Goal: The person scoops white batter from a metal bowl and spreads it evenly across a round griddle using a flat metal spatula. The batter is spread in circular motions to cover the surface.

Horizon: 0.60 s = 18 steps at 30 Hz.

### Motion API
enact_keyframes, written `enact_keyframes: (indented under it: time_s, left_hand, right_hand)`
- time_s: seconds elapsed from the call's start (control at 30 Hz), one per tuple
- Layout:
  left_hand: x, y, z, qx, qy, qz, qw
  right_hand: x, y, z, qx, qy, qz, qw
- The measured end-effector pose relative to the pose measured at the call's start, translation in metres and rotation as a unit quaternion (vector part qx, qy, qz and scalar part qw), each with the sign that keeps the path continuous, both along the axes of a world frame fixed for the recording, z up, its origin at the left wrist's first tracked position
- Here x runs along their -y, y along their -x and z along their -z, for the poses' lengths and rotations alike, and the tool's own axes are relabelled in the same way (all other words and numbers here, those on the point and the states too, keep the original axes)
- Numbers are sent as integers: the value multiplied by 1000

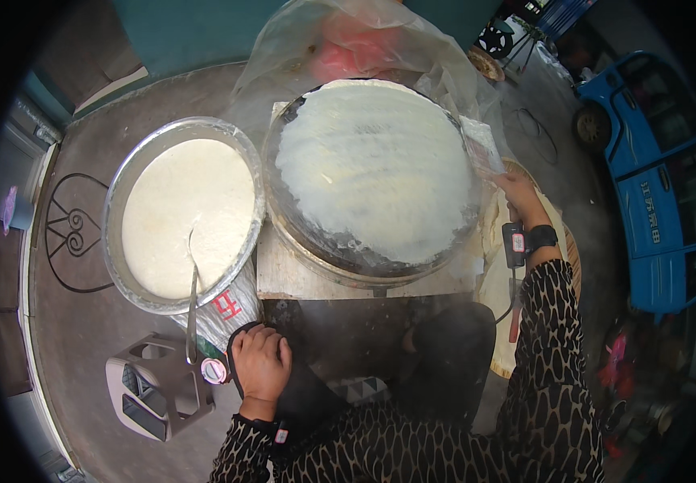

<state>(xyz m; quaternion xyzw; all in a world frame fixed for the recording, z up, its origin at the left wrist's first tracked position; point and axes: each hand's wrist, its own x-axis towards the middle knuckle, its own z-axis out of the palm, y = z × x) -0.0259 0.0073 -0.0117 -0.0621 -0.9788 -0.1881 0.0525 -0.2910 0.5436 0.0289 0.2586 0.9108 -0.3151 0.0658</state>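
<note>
Thin pale batter [378, 163] covers most of a round black griddle [300, 232] in front of me. My right hand [520, 193] grips a flat spreader [482, 145] at the griddle's right rim, its blade coated in whitish batter. My left hand [262, 362] rests on my left knee with fingers curled together, holding nothing visible. Left of the griddle, a large metal basin [111, 241] contains creamy batter [185, 199]. A ladle [192, 314] leans in it, its handle over the near rim. Below the right hand lies a stack of thin flatbreads [496, 265], partly hidden by my forearm.
A plastic stool [155, 386] and a small round container [214, 371] are at lower left. A red-handled tool [514, 326] lies on the flatbreads. Clear plastic sheeting [275, 54] hangs behind the griddle. A blue vehicle [650, 187] stands at right; a metal scroll frame [76, 232] lies left.
</note>
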Motion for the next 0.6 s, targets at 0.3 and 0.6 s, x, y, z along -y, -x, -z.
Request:
enact_keyframes:
  time_s: [0.3, 0.6]
  left_hand:
    - [-1, 4, -1, 19, -5, -5, 1000]
    - [-3, 12, -7, 16, -4, -7, 1000]
  right_hand:
    - [98, 129, 2, -79, -170, -232, 954]
    - [286, 114, -14, -19, 103, -472, 875]
